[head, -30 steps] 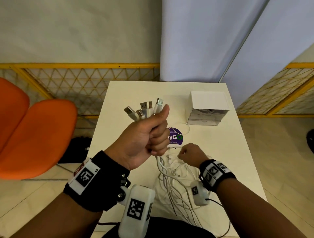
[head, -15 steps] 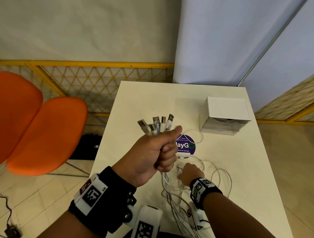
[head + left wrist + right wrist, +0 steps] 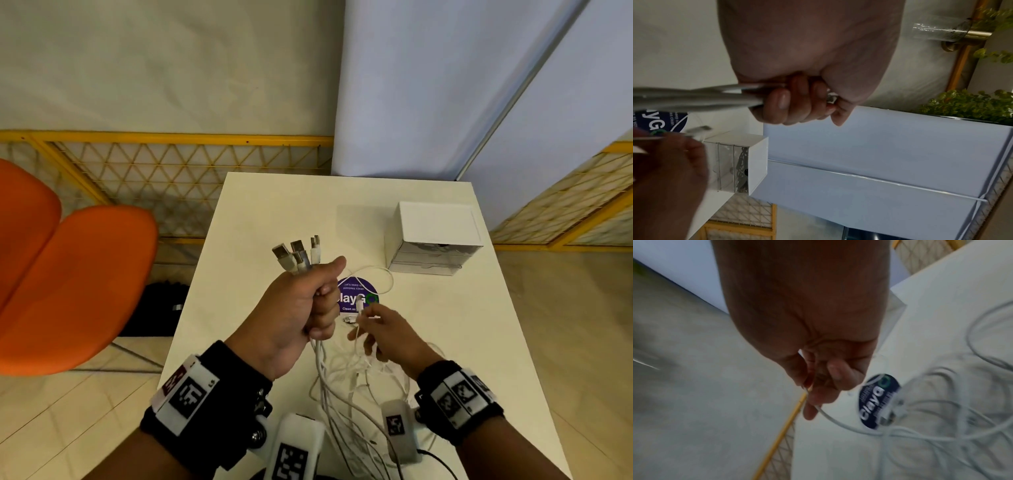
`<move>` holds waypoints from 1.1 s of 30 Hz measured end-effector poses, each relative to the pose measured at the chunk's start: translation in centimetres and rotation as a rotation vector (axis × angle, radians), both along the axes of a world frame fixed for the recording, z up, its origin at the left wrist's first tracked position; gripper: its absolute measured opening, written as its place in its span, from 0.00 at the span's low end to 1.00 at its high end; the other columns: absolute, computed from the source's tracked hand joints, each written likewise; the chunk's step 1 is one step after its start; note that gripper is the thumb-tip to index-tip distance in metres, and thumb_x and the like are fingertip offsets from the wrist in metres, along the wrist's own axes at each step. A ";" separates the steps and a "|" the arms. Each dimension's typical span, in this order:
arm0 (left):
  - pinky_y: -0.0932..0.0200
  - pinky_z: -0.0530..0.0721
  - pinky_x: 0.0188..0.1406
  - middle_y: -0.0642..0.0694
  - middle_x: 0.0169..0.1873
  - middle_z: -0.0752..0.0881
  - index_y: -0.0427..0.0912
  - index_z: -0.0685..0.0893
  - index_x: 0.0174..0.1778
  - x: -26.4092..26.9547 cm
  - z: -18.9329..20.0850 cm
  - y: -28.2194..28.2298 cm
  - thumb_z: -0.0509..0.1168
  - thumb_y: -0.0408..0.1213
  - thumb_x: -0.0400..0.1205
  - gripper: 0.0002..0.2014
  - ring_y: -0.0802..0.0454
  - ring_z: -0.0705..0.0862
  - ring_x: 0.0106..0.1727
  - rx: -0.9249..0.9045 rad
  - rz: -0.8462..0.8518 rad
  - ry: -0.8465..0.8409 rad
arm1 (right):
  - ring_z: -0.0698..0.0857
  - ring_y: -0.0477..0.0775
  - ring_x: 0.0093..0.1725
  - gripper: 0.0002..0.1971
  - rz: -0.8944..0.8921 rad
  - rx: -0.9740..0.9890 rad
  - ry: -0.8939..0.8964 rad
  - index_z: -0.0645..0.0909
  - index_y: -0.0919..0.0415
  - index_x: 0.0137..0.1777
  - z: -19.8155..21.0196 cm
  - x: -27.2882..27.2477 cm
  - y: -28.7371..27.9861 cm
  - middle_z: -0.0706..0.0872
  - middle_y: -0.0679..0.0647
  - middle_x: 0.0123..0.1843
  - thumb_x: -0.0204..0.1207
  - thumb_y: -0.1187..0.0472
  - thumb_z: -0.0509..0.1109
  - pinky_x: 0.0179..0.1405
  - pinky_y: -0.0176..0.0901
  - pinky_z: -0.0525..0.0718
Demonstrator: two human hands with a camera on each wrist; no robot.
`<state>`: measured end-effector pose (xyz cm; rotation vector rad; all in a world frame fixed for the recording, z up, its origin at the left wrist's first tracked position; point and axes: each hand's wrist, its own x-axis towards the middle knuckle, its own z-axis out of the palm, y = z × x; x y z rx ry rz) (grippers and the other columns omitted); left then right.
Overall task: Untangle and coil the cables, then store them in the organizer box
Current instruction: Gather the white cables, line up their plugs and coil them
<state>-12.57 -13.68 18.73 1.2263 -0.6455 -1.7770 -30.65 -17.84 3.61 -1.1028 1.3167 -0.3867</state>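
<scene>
My left hand point(image 3: 308, 305) is raised above the white table point(image 3: 260, 212) and grips a bundle of white cables, with several USB plugs point(image 3: 296, 255) sticking up out of the fist. The cables point(image 3: 337, 387) hang down from it into a loose tangle on the table. My right hand point(image 3: 380, 329) is just right of the left fist and pinches one white cable end point(image 3: 359, 305) between thumb and fingers. In the right wrist view that cable point(image 3: 830, 415) runs from the fingertips point(image 3: 813, 404) into the tangle. The organizer box point(image 3: 433, 236), white with clear drawers, stands at the back right.
A round purple sticker point(image 3: 356, 294) lies on the table behind my hands. An orange chair point(image 3: 65, 284) stands to the left of the table. A yellow lattice fence point(image 3: 171, 164) and pale partition panels point(image 3: 428, 85) close off the back.
My right hand has lifted off the tangle and come up beside the left fist with one cable end pinched. The left hand still holds the bundle upright. The head view has shifted.
</scene>
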 end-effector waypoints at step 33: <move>0.37 0.84 0.52 0.46 0.25 0.74 0.45 0.75 0.29 -3.2 4.7 3.4 0.60 0.60 0.79 0.23 0.47 0.80 0.31 -0.383 0.302 -0.239 | 0.82 0.52 0.30 0.10 0.186 -0.427 0.081 0.84 0.60 0.41 4.2 -5.4 5.2 0.86 0.56 0.35 0.84 0.65 0.67 0.31 0.42 0.78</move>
